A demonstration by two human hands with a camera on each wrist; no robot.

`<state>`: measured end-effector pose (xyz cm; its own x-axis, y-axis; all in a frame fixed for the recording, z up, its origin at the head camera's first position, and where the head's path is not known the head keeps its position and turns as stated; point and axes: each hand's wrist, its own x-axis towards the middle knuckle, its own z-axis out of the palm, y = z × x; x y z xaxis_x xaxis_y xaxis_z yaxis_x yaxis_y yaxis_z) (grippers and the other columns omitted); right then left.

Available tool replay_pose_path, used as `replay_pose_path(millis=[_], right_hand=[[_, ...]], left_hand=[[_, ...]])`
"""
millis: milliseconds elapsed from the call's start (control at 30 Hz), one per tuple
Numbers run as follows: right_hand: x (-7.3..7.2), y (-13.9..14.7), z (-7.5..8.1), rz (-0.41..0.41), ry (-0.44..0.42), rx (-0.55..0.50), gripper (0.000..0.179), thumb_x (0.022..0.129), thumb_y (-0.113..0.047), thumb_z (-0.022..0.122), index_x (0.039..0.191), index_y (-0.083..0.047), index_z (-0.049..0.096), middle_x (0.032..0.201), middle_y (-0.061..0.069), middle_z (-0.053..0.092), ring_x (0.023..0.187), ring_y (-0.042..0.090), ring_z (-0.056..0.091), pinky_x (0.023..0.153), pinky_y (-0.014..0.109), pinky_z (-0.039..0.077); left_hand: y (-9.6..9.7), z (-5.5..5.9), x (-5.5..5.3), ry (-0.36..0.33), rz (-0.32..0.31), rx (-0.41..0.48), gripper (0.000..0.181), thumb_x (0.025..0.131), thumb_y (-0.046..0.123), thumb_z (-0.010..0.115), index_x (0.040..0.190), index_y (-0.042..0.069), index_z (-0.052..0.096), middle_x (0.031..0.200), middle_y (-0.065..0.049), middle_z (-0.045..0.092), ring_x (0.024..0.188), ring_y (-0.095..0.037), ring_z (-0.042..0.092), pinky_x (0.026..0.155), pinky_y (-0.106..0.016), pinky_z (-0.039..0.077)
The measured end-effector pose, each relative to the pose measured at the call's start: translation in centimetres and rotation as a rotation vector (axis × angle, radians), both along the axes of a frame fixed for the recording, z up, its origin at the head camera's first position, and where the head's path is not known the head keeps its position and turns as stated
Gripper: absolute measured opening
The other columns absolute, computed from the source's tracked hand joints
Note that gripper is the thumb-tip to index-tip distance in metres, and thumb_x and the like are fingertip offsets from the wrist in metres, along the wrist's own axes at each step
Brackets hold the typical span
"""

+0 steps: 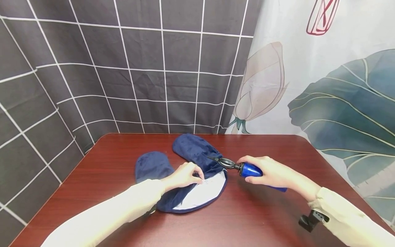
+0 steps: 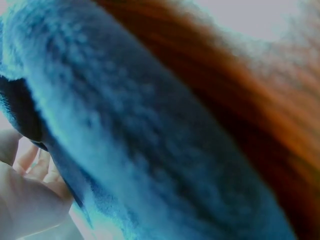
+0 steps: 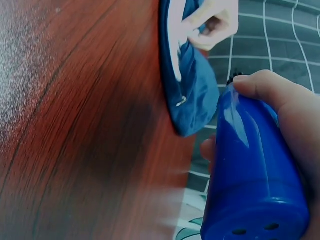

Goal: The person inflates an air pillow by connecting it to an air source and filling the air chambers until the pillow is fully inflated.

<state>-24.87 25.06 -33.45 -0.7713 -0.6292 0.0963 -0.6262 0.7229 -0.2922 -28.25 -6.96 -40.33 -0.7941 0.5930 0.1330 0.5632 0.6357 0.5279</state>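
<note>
A navy plush U-shaped neck pillow (image 1: 194, 147) lies on the table, its opening showing a white inner (image 1: 205, 192). At that opening my left hand (image 1: 185, 175) pinches a bit of the white material between thumb and fingers. My right hand (image 1: 268, 171) grips a tool with a glossy blue handle (image 1: 251, 169), black neck, oval black loop and thin pointed tip. That tip overlaps the pillow in the head view. In the right wrist view the handle's rounded butt has small holes, and a small zipper pull (image 3: 181, 101) shows on the pillow. Blue plush (image 2: 130, 130) fills much of the left wrist view.
The reddish-brown wooden table (image 1: 247, 219) reaches back to a dark grey curtain (image 1: 139, 68) with white grid lines. A white curtain with flower and leaf prints (image 1: 268, 85) hangs at right. A black wrist device (image 1: 311, 219) sits at my right sleeve.
</note>
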Motion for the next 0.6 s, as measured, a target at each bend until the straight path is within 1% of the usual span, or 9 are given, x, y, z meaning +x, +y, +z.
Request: replay_pose_path(millis=[133,267,400,600], right_hand=[[0.8,-0.2,0.6,0.043,-0.025,0.039,0.049,0.087,-0.036,0.073,0.131,-0.03,0.052,0.11,0.001,0.069,0.093,0.017,0.068,0.071,0.037,0.06],[1.4,-0.3,0.8,0.063,-0.049,0.076,0.048,0.086,-0.037,0.073,0.13,-0.033,0.053,0.112,-0.001,0.069,0.095,0.016,0.067,0.072,0.034,0.059],[1.9,-0.4,0.7,0.099,-0.04,0.118,0.048,0.086,-0.037,0.073,0.129,-0.035,0.053,0.114,-0.006,0.067,0.097,0.011,0.065,0.074,0.029,0.057],[2.4,-0.3,0.6,0.138,-0.02,0.139,0.047,0.085,-0.034,0.074,0.128,-0.036,0.055,0.113,-0.01,0.067,0.094,0.006,0.063,0.075,0.027,0.056]], left_hand=[[0.0,0.0,-0.1,-0.001,-0.006,-0.003,0.004,0.08,0.02,0.08,0.082,0.019,0.077,0.085,0.008,0.075,0.084,-0.01,0.065,0.077,-0.024,0.048],[-0.1,0.0,-0.3,0.008,-0.017,-0.008,0.004,0.08,0.02,0.08,0.083,0.018,0.077,0.085,0.008,0.076,0.086,-0.011,0.066,0.078,-0.025,0.049],[-0.1,-0.1,-0.4,0.012,-0.026,-0.014,0.004,0.08,0.02,0.08,0.082,0.018,0.077,0.085,0.009,0.075,0.087,-0.011,0.067,0.079,-0.025,0.049],[-0.1,-0.3,-0.4,0.006,-0.035,-0.007,0.004,0.08,0.02,0.08,0.082,0.019,0.077,0.083,0.009,0.074,0.085,-0.009,0.065,0.077,-0.023,0.048]])
